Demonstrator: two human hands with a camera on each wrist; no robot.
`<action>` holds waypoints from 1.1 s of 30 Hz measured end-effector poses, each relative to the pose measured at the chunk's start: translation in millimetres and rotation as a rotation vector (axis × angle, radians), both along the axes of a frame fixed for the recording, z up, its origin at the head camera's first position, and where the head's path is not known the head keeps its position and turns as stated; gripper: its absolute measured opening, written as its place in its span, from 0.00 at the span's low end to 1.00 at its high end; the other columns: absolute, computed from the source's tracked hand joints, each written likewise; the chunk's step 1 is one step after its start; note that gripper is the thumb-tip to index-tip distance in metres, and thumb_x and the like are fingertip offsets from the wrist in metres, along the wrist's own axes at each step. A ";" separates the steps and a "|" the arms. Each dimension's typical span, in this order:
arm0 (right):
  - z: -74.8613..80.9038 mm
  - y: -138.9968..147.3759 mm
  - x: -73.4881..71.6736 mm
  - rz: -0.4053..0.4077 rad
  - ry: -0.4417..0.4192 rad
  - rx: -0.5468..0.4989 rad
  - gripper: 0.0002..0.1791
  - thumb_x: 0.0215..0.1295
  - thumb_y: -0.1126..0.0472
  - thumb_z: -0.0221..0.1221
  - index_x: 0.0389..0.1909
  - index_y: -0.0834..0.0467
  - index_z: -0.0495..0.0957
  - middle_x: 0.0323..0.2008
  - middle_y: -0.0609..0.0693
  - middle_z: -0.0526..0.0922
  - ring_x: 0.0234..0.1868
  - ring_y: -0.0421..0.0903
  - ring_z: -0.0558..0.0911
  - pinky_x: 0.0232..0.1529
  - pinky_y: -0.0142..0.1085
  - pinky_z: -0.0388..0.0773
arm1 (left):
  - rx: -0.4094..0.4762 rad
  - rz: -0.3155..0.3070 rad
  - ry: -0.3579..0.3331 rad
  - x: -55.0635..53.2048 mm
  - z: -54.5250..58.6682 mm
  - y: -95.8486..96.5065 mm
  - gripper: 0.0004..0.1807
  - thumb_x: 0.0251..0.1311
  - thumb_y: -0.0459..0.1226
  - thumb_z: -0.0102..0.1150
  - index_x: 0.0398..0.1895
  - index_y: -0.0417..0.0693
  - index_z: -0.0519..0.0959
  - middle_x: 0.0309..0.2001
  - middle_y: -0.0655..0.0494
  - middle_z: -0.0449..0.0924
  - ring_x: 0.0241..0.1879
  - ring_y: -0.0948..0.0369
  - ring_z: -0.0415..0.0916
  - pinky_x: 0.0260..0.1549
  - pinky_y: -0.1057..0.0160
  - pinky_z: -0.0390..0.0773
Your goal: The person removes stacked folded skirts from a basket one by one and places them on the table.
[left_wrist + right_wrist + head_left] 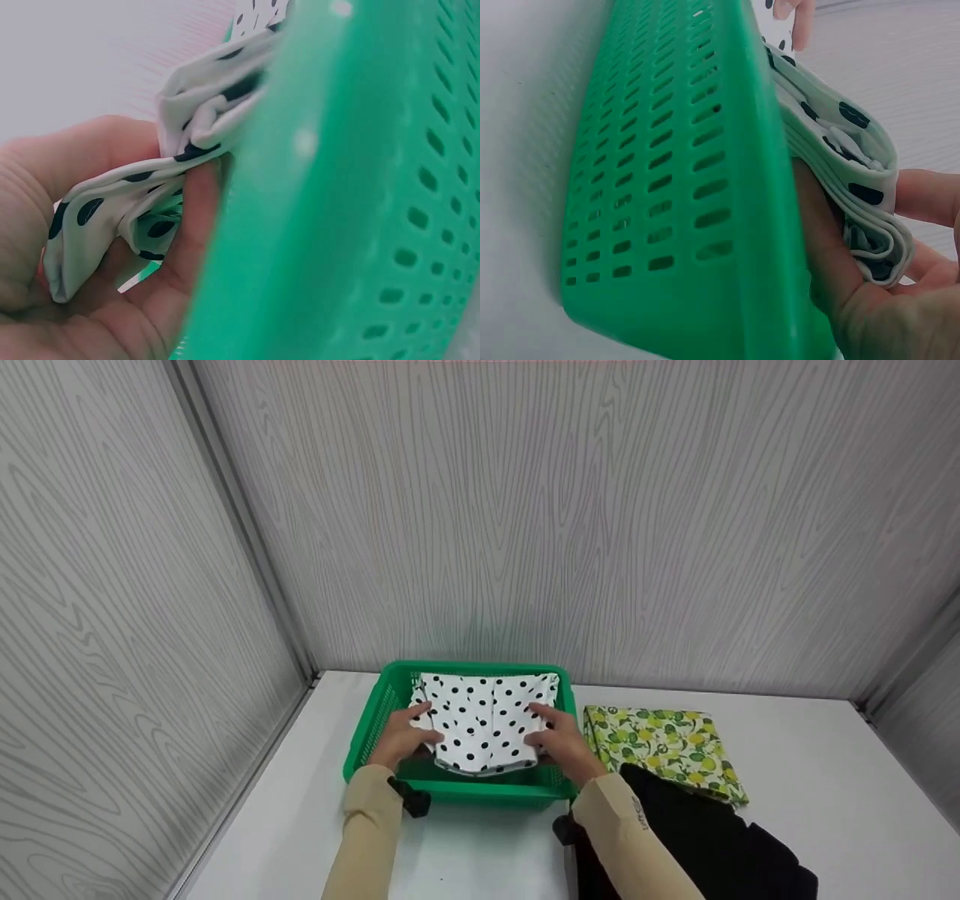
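A folded white cloth with black polka dots [480, 720] lies level over the green plastic basket [487, 793], its near edge inside the rim. My left hand [401, 739] grips the cloth's left side, thumb on top and fingers beneath, as the left wrist view shows with the folded layers [150, 195] between them. On the right side my right hand [566, 742] holds the cloth the same way. In the right wrist view several stacked layers [847, 180] sit between thumb and fingers, beside the basket wall [675, 180].
A folded cloth with a lemon print [664, 746] lies on the white table [810, 780] right of the basket. Black fabric [705, 832] is spread nearer, partly under my right forearm. Grey wood-patterned panels [525, 510] stand behind and at the sides.
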State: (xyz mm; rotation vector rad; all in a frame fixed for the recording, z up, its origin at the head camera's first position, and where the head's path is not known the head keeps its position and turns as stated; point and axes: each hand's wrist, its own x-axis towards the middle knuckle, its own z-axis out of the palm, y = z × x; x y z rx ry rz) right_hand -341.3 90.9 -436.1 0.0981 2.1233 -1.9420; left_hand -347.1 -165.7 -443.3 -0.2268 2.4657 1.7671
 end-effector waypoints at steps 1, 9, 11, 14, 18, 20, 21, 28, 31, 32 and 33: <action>1.1 1.3 0.8 -0.005 0.000 -0.006 0.36 0.53 0.73 0.56 0.66 0.55 0.62 0.60 0.60 0.64 0.37 0.48 0.80 0.35 0.41 0.78 | 0.005 0.002 0.009 0.8 1.6 1.3 0.37 0.46 0.27 0.64 0.64 0.47 0.66 0.57 0.43 0.68 0.21 0.60 0.74 0.27 0.61 0.77; 6.9 12.6 8.2 -0.034 0.034 0.019 0.36 0.53 0.73 0.56 0.66 0.53 0.62 0.60 0.59 0.65 0.36 0.49 0.81 0.34 0.40 0.79 | -0.007 0.003 0.102 11.9 9.0 11.4 0.36 0.45 0.28 0.64 0.63 0.46 0.67 0.64 0.44 0.60 0.25 0.60 0.75 0.35 0.59 0.76; 9.3 17.2 10.2 -0.039 0.055 0.019 0.37 0.53 0.73 0.57 0.66 0.53 0.62 0.60 0.59 0.65 0.36 0.49 0.81 0.33 0.41 0.79 | 0.025 0.002 0.117 14.3 11.5 14.2 0.37 0.45 0.28 0.64 0.63 0.46 0.67 0.64 0.44 0.60 0.24 0.59 0.75 0.34 0.59 0.76; 11.7 25.7 14.0 -0.041 0.090 -0.001 0.37 0.53 0.73 0.57 0.66 0.53 0.62 0.60 0.60 0.65 0.37 0.50 0.80 0.34 0.42 0.79 | 0.078 -0.004 0.127 17.5 14.2 18.6 0.37 0.45 0.28 0.64 0.64 0.47 0.66 0.65 0.44 0.59 0.26 0.59 0.77 0.30 0.60 0.77; 13.6 35.9 19.9 -0.028 0.122 -0.027 0.37 0.53 0.74 0.56 0.66 0.54 0.61 0.61 0.60 0.64 0.39 0.51 0.80 0.35 0.42 0.78 | 0.114 -0.019 0.139 21.3 14.0 23.4 0.38 0.46 0.27 0.64 0.65 0.47 0.65 0.65 0.43 0.57 0.29 0.58 0.77 0.30 0.61 0.78; 14.5 41.1 23.0 -0.023 0.136 -0.028 0.37 0.54 0.74 0.56 0.67 0.53 0.61 0.61 0.60 0.64 0.39 0.51 0.80 0.35 0.42 0.79 | 0.112 -0.027 0.151 22.4 13.8 27.4 0.38 0.46 0.28 0.64 0.65 0.47 0.65 0.65 0.43 0.57 0.30 0.58 0.77 0.30 0.61 0.78; 15.2 43.6 24.6 -0.022 0.142 -0.023 0.37 0.54 0.74 0.56 0.67 0.53 0.61 0.61 0.60 0.64 0.39 0.52 0.80 0.34 0.42 0.79 | 0.112 -0.029 0.155 23.1 14.0 29.6 0.38 0.46 0.28 0.64 0.65 0.47 0.65 0.65 0.43 0.57 0.30 0.58 0.78 0.30 0.61 0.78; 20.0 61.1 32.8 -0.010 0.170 -0.001 0.36 0.56 0.73 0.56 0.66 0.50 0.61 0.61 0.57 0.64 0.38 0.51 0.79 0.34 0.42 0.78 | 0.129 -0.017 0.183 28.9 20.6 45.1 0.38 0.45 0.27 0.64 0.64 0.48 0.66 0.65 0.43 0.58 0.26 0.58 0.78 0.27 0.61 0.78; 21.4 68.7 35.4 0.003 0.194 0.013 0.37 0.55 0.72 0.57 0.67 0.50 0.61 0.61 0.57 0.65 0.36 0.50 0.78 0.32 0.41 0.78 | 0.131 -0.018 0.194 31.6 23.1 51.4 0.38 0.45 0.28 0.64 0.64 0.50 0.66 0.64 0.43 0.60 0.24 0.59 0.78 0.27 0.62 0.78; 21.5 71.4 36.4 0.004 0.201 0.016 0.37 0.55 0.72 0.57 0.67 0.50 0.61 0.60 0.57 0.65 0.35 0.50 0.78 0.32 0.40 0.77 | 0.131 -0.021 0.199 32.3 23.6 53.6 0.38 0.44 0.28 0.64 0.64 0.50 0.66 0.64 0.43 0.61 0.25 0.59 0.78 0.27 0.62 0.78; 21.4 74.1 37.5 0.003 0.209 0.021 0.37 0.55 0.72 0.57 0.67 0.51 0.61 0.60 0.57 0.65 0.35 0.50 0.77 0.31 0.40 0.77 | 0.131 -0.026 0.206 33.0 24.0 55.9 0.38 0.44 0.28 0.64 0.64 0.49 0.66 0.63 0.43 0.62 0.25 0.60 0.78 0.28 0.62 0.78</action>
